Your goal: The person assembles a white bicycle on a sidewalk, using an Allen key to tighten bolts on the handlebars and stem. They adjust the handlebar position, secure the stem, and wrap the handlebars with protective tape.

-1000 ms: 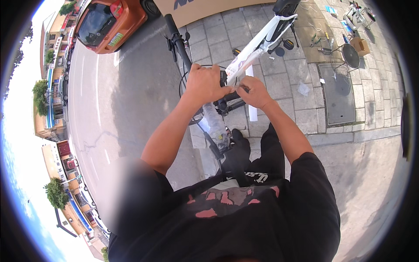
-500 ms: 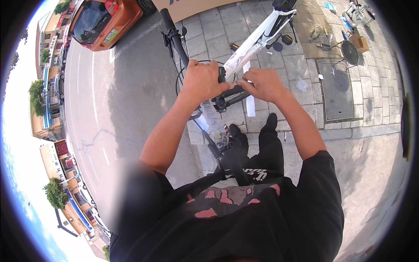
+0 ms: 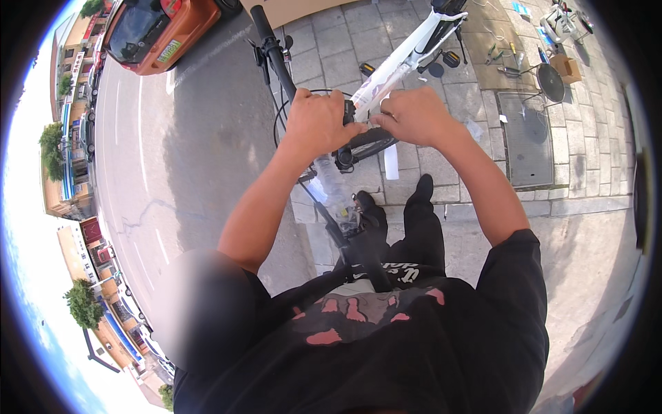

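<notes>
A bicycle with a white frame (image 3: 386,79) and black handlebar (image 3: 277,58) stands in front of me. My left hand (image 3: 314,124) lies over the bar area, fingers curled out of sight and thumb stretched to the right. Facing it, my right hand (image 3: 419,117) is closed in a pinch beside the lower end of the frame tube. Both thumbs nearly meet above a black part of the bike; whatever small thing is between the fingertips is too small to name. Clear plastic wrap (image 3: 334,186) covers a section below my left hand. A white strip (image 3: 392,162) hangs below my right hand.
Pedals (image 3: 451,58) stick out beside the frame. To the right are a round stool (image 3: 550,83), a cardboard box (image 3: 567,67), scattered tools (image 3: 510,58) and a metal cover plate (image 3: 527,155) in the paving. An orange car (image 3: 155,34) stands on the road at left.
My right hand has risen slightly, its fingers drawn closer together. My left hand stays at about the same spot on the bicycle. The whole view has shifted a little.
</notes>
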Demonstrator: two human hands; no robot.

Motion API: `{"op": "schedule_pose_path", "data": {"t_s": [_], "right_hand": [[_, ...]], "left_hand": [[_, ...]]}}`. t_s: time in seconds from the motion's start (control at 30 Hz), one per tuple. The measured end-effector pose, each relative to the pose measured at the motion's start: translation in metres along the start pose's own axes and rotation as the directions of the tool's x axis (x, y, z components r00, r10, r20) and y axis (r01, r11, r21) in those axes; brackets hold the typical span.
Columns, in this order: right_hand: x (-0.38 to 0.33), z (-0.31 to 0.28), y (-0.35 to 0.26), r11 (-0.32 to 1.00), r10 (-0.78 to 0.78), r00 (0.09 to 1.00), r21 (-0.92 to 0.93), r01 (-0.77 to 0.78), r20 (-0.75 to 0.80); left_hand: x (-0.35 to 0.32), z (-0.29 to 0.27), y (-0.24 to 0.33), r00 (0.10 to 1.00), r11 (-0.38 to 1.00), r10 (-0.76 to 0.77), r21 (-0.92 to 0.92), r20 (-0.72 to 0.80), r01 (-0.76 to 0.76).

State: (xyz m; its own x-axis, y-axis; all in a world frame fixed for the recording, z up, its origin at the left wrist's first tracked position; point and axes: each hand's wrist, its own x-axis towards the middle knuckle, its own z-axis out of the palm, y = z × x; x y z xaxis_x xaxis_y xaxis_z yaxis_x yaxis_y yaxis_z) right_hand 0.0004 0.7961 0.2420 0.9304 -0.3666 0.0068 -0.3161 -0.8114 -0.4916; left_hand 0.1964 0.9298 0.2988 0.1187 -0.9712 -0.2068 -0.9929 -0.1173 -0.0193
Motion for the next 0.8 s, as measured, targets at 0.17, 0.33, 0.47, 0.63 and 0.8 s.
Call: {"op": "schedule_pose_path", "data": {"t_s": [0.17,0.33,0.47,0.63,0.8], "right_hand": [[0.005,0.010,0.013,0.999,0.006,0.998,0.052,-0.003,-0.058],[0.015,0.016,0.013,0.950,0.204,0.979,0.242,-0.196,-0.008],[0.012,0.038,0.015,0.911,0.297,0.948,0.332,-0.244,-0.118],[0.011,0.053,0.020,0.890,0.308,0.930,0.405,-0.208,-0.201],[0.010,0.071,0.026,0.828,0.351,0.910,0.527,-0.191,-0.222]], "left_hand": [[0.002,0.000,0.000,1.000,1.000,0.003,-0.021,0.014,-0.003],[-0.001,0.001,0.000,1.000,1.000,0.017,-0.023,0.003,-0.017],[0.001,-0.003,0.001,1.000,1.000,0.023,-0.019,0.005,-0.023],[-0.003,-0.001,0.000,0.999,0.999,0.035,-0.025,-0.019,-0.036],[-0.001,0.000,0.000,0.999,0.999,0.033,-0.023,-0.019,-0.033]]}}
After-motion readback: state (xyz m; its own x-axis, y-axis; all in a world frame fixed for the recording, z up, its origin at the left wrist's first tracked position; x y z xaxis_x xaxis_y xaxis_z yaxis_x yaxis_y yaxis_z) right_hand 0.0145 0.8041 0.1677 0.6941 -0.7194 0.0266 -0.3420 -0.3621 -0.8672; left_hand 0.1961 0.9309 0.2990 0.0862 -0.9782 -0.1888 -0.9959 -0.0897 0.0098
